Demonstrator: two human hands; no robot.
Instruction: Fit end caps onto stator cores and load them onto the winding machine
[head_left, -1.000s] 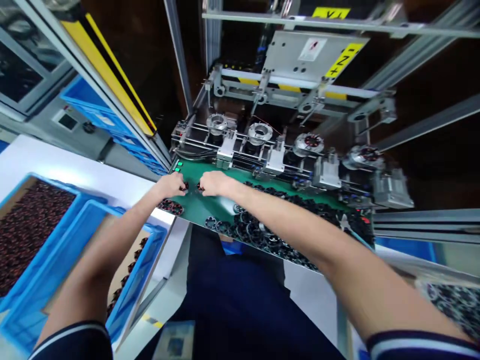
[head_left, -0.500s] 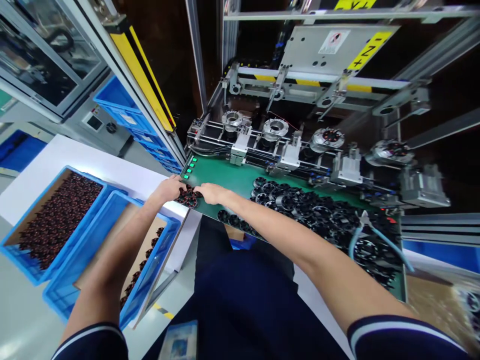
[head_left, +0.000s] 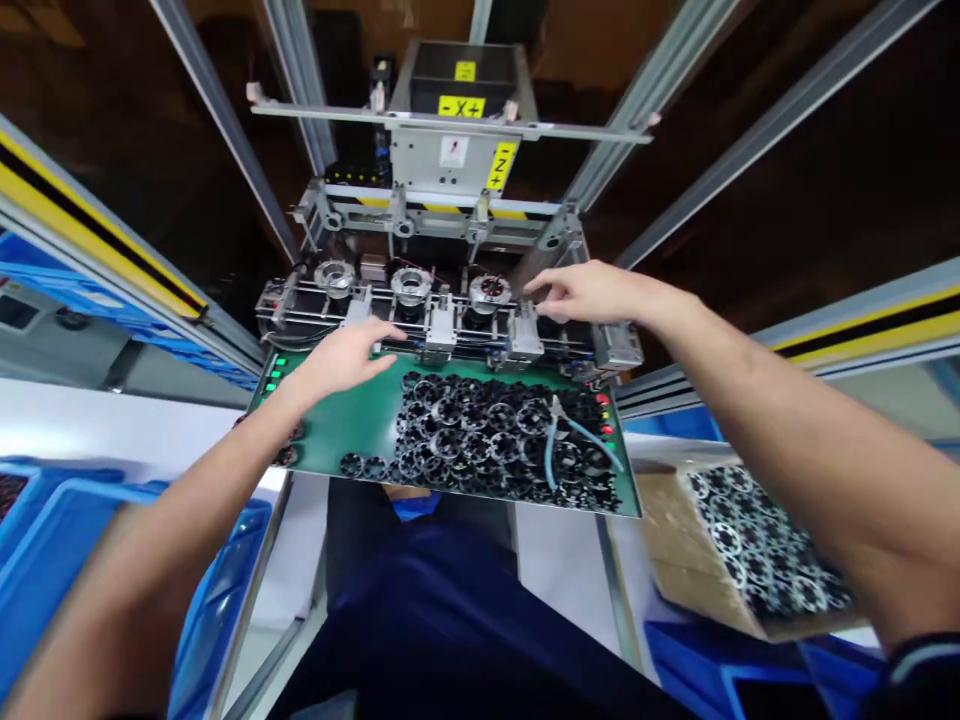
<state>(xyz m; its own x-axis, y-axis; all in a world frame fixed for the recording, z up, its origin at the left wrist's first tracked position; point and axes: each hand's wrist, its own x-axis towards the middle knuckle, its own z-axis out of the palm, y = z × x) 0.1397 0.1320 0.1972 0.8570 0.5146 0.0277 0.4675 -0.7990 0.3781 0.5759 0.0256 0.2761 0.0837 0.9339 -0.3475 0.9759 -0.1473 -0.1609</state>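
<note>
My left hand (head_left: 341, 360) hovers palm down over the back of the green work plate (head_left: 352, 425), fingers together and slightly bent. They point at the second silver fixture (head_left: 411, 285). What lies under the palm is hidden. My right hand (head_left: 585, 292) reaches over the rightmost fixture of the row, fingers curled and pinched, hiding that fixture. The third fixture holds a copper-wound stator (head_left: 491, 290). The first fixture (head_left: 334, 275) shows bare metal.
A heap of black ring-shaped parts (head_left: 487, 430) covers the plate's right half, with blue-handled pliers (head_left: 559, 440) on it. A cardboard box of more parts (head_left: 757, 550) sits at right, blue bins (head_left: 45, 560) at left. The machine's Z-axis head (head_left: 450, 155) hangs behind the fixtures.
Both hands left the small pile of stators at the plate's left front edge. The left moved forward to the fixture row, the right swung far right over the last fixture. The view turned right.
</note>
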